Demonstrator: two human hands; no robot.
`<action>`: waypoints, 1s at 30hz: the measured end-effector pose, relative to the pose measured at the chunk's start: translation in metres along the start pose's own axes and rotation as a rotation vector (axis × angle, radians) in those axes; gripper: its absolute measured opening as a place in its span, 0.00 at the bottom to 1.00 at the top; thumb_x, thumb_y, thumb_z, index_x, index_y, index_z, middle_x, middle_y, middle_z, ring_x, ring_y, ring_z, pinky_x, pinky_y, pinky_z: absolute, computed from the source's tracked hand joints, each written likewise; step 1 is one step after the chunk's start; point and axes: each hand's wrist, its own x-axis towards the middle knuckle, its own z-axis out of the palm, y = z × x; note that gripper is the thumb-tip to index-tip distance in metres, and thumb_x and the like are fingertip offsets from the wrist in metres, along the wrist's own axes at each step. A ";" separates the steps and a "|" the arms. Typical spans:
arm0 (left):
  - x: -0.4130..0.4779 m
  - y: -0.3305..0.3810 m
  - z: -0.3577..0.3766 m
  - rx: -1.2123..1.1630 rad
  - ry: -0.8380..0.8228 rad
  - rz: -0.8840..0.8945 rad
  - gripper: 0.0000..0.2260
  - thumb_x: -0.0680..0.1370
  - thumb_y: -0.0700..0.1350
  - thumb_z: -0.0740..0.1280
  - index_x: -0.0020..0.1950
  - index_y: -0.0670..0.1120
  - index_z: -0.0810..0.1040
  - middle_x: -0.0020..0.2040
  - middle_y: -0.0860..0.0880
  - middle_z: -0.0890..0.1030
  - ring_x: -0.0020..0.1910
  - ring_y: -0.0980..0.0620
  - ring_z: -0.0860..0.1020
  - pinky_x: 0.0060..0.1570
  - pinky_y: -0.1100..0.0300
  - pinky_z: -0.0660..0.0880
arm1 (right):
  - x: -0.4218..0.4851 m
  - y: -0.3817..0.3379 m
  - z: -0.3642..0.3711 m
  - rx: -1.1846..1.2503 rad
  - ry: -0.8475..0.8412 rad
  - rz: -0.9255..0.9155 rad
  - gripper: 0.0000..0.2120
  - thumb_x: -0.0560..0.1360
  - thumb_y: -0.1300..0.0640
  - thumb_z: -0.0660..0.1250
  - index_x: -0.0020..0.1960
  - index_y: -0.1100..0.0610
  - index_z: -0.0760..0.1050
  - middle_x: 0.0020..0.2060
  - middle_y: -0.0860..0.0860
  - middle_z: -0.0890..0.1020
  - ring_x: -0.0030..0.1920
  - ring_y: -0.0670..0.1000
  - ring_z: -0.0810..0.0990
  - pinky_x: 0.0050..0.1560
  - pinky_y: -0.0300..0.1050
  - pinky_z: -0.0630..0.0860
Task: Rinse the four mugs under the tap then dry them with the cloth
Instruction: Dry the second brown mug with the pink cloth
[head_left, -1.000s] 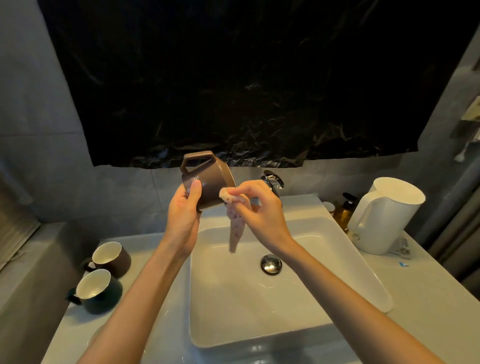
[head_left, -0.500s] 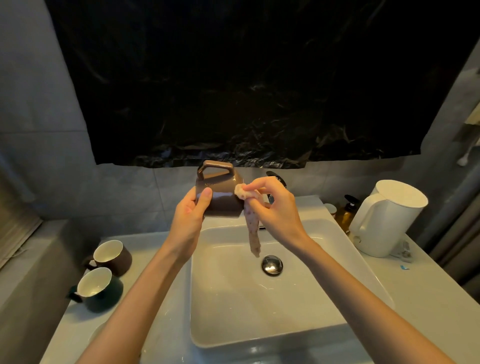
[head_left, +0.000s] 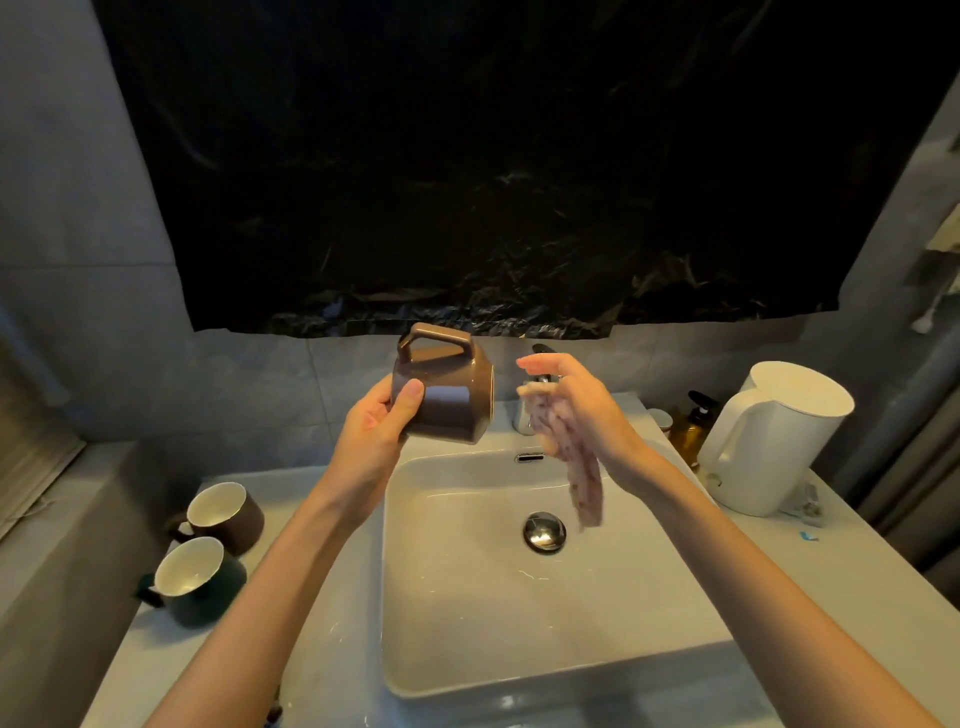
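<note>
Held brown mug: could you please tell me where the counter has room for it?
Bare counter lies right of the basin, nearer than the kettle. Another lies nearer than the green mug. Crowded: brown counter mug beside it; kettle and pump bottle back right.

- The left hand is bare and slim-fingered. Its thumbnail is short, rounded and plain.
- The left forearm is slender, with uncovered skin from the wrist to the lower edge of the view.
- The right hand is bare too. Its fingertips are blurred, so the nails cannot be made out.
- The right forearm is likewise uncovered, narrow at the wrist and broadening toward the elbow.
- What is worn higher up the arms cannot be told.
</note>
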 end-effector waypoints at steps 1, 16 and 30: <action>0.000 0.001 -0.001 0.022 -0.024 0.003 0.10 0.81 0.45 0.58 0.58 0.51 0.76 0.50 0.53 0.84 0.54 0.56 0.80 0.52 0.65 0.75 | -0.001 0.000 0.000 0.022 -0.068 0.049 0.17 0.80 0.56 0.63 0.67 0.48 0.68 0.58 0.44 0.73 0.54 0.43 0.79 0.49 0.40 0.80; -0.005 0.008 -0.002 0.341 -0.027 0.067 0.11 0.78 0.48 0.64 0.60 0.57 0.76 0.57 0.59 0.79 0.59 0.63 0.75 0.54 0.70 0.69 | -0.013 0.016 0.024 -0.488 0.173 -0.470 0.45 0.60 0.44 0.79 0.71 0.49 0.62 0.65 0.46 0.71 0.64 0.46 0.70 0.59 0.43 0.77; -0.006 0.033 0.000 -0.846 -0.429 -0.769 0.06 0.75 0.44 0.70 0.41 0.43 0.77 0.34 0.52 0.70 0.27 0.57 0.61 0.28 0.66 0.63 | -0.010 0.031 0.014 -0.854 0.366 -0.780 0.44 0.61 0.52 0.80 0.70 0.52 0.60 0.69 0.57 0.64 0.61 0.56 0.70 0.52 0.46 0.77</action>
